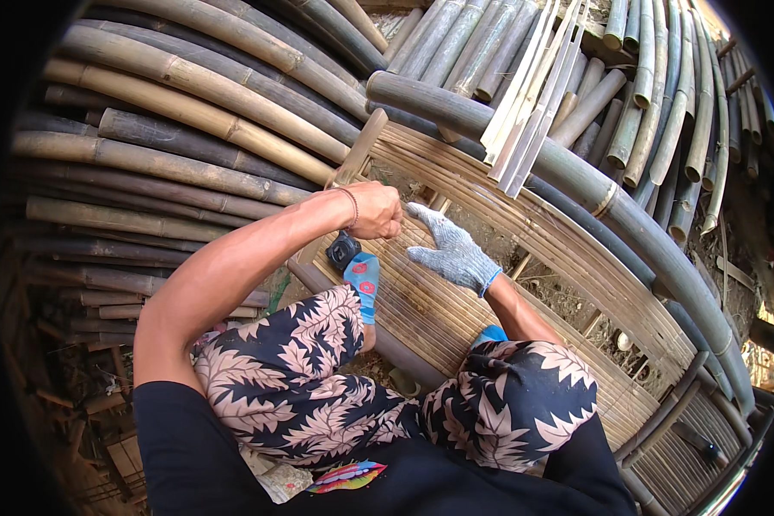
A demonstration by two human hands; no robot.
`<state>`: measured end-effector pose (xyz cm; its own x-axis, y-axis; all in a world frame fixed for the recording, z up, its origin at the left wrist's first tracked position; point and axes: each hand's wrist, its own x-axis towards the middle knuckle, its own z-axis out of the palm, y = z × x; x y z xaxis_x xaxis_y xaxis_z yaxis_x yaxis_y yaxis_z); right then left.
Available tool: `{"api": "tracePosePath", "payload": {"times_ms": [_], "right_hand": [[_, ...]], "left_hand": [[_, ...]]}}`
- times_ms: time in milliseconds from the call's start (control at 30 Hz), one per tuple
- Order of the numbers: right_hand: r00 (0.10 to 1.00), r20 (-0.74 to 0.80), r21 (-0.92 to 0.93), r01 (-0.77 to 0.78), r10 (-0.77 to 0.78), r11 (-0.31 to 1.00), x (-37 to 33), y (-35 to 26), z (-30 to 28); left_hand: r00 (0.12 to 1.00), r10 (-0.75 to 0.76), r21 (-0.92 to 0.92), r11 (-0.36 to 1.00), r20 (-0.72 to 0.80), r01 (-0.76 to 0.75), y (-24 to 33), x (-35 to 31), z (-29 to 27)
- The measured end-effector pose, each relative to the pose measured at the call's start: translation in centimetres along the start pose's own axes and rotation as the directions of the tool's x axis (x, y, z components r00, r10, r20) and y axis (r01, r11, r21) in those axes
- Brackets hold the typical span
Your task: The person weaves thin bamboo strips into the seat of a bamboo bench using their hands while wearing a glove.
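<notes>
My left hand point(374, 209), bare with a thin bracelet at the wrist, is closed in a fist over the far left part of a bamboo slat bench point(421, 301). Whatever its fingers may hold is hidden. Just to its right, my right hand point(456, 251) wears a grey knitted glove with a blue cuff. Its thumb and fingers are spread apart with nothing between them, and the fingertips point toward the left fist. Below the left hand, a small black boxy object point(344, 249) rests beside my blue-socked foot point(363, 279).
Thick bamboo poles point(189, 129) are stacked at the left, and more poles point(654, 103) lie at the far right. A large curved pole point(568, 172) runs along the bench's far side, with pale split strips point(537, 95) across it. A dark tool point(697, 440) lies at the right end.
</notes>
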<state>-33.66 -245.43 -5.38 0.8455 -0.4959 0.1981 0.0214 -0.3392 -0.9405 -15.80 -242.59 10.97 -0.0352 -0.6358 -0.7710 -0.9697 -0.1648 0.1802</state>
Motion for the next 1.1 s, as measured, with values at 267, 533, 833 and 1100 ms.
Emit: {"api": "tracePosePath", "payload": {"times_ms": [267,533,833,1100], "right_hand": [[0.774,-0.178,0.260,-0.559,0.608,0.787,-4.1,0.3,-5.1],[0.548,-0.358,-0.368,-0.827,0.756,0.426,-9.5,7.0,-5.6],[0.570,-0.233,-0.651,-0.693,0.788,0.309,-1.0,8.0,0.8],[0.544,0.211,-0.484,-0.663,0.812,0.571,3.2,16.2,5.1]], "left_hand": [[0.903,0.005,-0.362,0.915,-0.429,-0.177,-11.1,1.2,0.2],[0.669,0.162,0.027,0.978,-0.726,-0.207,-20.6,15.0,15.1],[0.602,0.180,0.054,0.974,-0.778,-0.221,-20.8,16.7,17.2],[0.745,0.182,-0.165,0.916,-0.641,-0.365,-15.1,18.4,14.5]]}}
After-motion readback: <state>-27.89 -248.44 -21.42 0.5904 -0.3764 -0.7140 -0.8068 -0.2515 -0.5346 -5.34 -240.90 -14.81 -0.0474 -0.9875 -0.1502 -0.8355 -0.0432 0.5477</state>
